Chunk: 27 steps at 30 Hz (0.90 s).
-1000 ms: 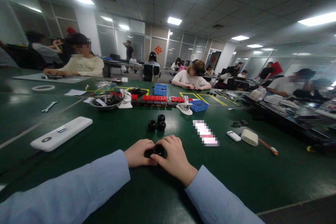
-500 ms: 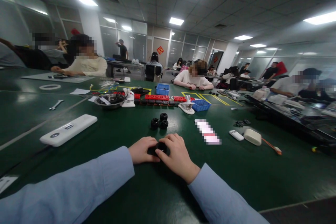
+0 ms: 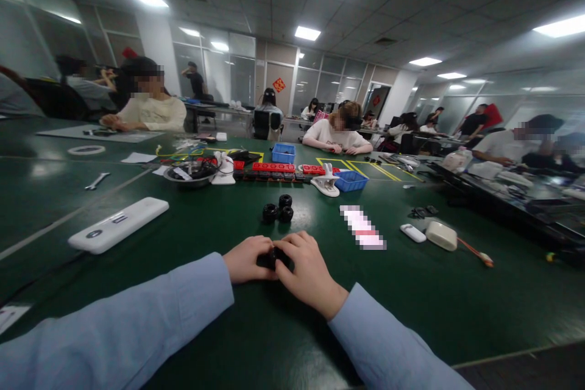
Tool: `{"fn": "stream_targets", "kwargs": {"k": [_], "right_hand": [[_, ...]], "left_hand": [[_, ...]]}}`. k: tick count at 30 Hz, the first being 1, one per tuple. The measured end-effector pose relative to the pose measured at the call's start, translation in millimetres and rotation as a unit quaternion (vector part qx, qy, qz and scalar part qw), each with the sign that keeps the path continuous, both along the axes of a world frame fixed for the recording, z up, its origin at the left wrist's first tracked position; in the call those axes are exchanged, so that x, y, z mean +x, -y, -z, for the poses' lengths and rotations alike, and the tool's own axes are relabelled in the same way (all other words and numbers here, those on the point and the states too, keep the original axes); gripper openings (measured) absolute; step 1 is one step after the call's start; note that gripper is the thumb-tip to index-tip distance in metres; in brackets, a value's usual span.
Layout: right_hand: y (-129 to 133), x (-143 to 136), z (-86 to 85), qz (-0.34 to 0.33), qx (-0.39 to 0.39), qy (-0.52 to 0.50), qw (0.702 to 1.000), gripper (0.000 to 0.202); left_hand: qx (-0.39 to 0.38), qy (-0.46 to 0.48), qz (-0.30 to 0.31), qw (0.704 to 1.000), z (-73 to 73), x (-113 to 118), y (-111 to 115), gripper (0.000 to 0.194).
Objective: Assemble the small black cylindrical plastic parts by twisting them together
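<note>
Both my hands meet low over the green table (image 3: pixel 274 341), closed around one small black toy wheel (image 3: pixel 275 258). My left hand (image 3: pixel 247 260) grips its left side between thumb and fingers. From the right, my right hand (image 3: pixel 308 268) wraps over it, with the thumb at the near side. Much of the wheel is covered by my fingers. Just beyond my hands stand three black toy wheels (image 3: pixel 270 213) in a tight cluster, touching neither hand.
A long white device (image 3: pixel 119 225) lies left, near a wrench (image 3: pixel 97 181). Farther back are a metal bowl (image 3: pixel 189 182), red blocks (image 3: pixel 273 170), blue bins (image 3: pixel 351 181) and a white clamp (image 3: pixel 326 186). Right are a blurred-out phone (image 3: pixel 363 228) and a cream case (image 3: pixel 441 236). People sit beyond.
The wheel has turned between my fingers, so its round open face no longer shows. My right fingers have shifted slightly toward the left hand; the cluster of wheels stays put.
</note>
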State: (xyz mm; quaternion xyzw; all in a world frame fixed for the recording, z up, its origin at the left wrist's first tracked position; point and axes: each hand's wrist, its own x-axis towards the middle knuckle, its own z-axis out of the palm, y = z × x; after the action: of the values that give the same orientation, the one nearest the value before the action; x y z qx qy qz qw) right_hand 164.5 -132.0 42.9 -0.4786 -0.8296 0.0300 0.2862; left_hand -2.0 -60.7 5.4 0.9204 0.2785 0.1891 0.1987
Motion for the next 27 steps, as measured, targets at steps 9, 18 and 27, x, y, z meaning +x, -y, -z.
{"fn": "stream_targets", "kwargs": {"k": [9,18,27], "right_hand": [[5.1,-3.6,-8.3,-0.046,-0.014,-0.001,0.999,0.031],[6.2,-4.5,-8.0,-0.077,-0.006,0.000,0.997,0.023],[9.8,-4.1,-2.5,-0.147,0.025,-0.030,0.988,0.016]], "left_hand": [[0.001,0.000,-0.004,1.000,-0.9,-0.1,1.3,0.026],[0.000,-0.004,-0.013,1.000,-1.1,0.7,1.8,0.019],[0.032,0.005,0.002,0.999,2.9,0.1,-1.3,0.022]]}}
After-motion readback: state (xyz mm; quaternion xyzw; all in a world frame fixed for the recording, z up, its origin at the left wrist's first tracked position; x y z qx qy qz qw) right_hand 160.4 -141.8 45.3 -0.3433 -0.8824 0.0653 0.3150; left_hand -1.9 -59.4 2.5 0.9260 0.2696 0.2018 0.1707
